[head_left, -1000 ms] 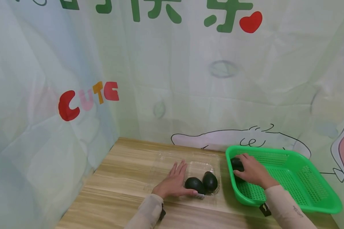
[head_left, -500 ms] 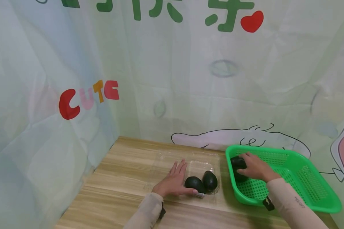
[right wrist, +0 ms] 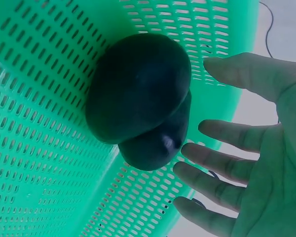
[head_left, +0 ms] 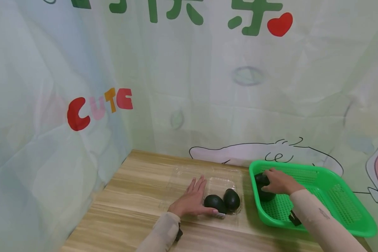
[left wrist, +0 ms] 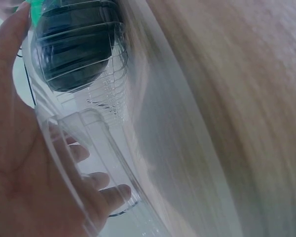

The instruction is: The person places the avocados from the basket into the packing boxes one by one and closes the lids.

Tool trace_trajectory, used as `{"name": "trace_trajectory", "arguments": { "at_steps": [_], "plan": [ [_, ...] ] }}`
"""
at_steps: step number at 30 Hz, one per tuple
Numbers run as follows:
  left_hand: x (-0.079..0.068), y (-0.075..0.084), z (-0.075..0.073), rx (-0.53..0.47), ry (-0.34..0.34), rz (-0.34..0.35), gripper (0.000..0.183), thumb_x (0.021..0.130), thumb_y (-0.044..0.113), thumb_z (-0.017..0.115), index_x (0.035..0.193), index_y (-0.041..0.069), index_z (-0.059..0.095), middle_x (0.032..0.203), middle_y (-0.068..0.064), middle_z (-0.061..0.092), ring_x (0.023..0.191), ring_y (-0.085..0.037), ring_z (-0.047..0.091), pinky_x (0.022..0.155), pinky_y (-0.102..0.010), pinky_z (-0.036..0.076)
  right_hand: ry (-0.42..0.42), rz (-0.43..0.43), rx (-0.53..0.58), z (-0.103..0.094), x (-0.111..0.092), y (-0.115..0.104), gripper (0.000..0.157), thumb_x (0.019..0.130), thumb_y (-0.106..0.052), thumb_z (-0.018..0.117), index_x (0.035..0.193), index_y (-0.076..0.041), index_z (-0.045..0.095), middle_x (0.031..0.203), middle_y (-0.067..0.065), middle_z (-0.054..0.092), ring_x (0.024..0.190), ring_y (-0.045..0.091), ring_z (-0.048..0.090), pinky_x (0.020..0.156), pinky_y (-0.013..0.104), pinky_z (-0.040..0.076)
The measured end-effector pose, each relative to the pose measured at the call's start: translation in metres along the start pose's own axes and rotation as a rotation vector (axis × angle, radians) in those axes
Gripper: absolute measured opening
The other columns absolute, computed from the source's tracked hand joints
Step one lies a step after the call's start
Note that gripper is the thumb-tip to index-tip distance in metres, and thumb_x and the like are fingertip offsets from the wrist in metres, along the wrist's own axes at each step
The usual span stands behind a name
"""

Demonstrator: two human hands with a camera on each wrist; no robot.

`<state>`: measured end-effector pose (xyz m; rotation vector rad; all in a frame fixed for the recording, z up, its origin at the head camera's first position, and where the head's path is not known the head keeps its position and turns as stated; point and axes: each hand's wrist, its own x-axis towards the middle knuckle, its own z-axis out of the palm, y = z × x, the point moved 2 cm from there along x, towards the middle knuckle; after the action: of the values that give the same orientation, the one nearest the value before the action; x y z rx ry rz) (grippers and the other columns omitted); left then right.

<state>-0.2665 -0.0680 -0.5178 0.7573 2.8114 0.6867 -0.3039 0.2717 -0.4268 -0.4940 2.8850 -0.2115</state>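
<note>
My left hand [head_left: 190, 202] rests with spread fingers on a clear plastic clamshell box [head_left: 222, 182]. Its thumb lies along the near edge, beside one dark avocado [head_left: 213, 202]. A second avocado [head_left: 231, 200] leans against the first inside the box. Inside the green basket [head_left: 302, 166], my right hand [head_left: 279, 182] reaches over its left end. Two more dark avocados lie there, a larger-looking one [right wrist: 138, 89] overlapping another [right wrist: 160, 143]. The right wrist view shows the fingers extended and parted, fingertips close beside the avocados, with a gap between thumb and fruit.
The box and basket stand side by side on a wood-grain table [head_left: 113, 206]. The box's clear lid [left wrist: 96, 123] lies flat to the left, under the left hand. A printed cloth backdrop [head_left: 208, 87] rises behind and along the left side.
My right hand has shifted slightly right and back inside the basket, so more of the avocados shows below it. The left hand and the box stay put.
</note>
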Motion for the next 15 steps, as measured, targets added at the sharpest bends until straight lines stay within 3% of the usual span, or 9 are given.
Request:
{"name": "trace_trajectory", "arguments": {
  "at_steps": [15],
  "plan": [
    [0.0, -0.001, 0.001, 0.005, 0.001, -0.001, 0.125, 0.079, 0.079, 0.065, 0.162, 0.001, 0.013, 0.171, -0.016, 0.004, 0.156, -0.043, 0.003, 0.126, -0.052, 0.014, -0.052, 0.061, -0.028, 0.003, 0.017, 0.005, 0.062, 0.086, -0.031, 0.079, 0.132, 0.006, 0.058, 0.119, 0.023, 0.054, 0.1, 0.036, 0.061, 0.083, 0.055, 0.054]
  ]
}}
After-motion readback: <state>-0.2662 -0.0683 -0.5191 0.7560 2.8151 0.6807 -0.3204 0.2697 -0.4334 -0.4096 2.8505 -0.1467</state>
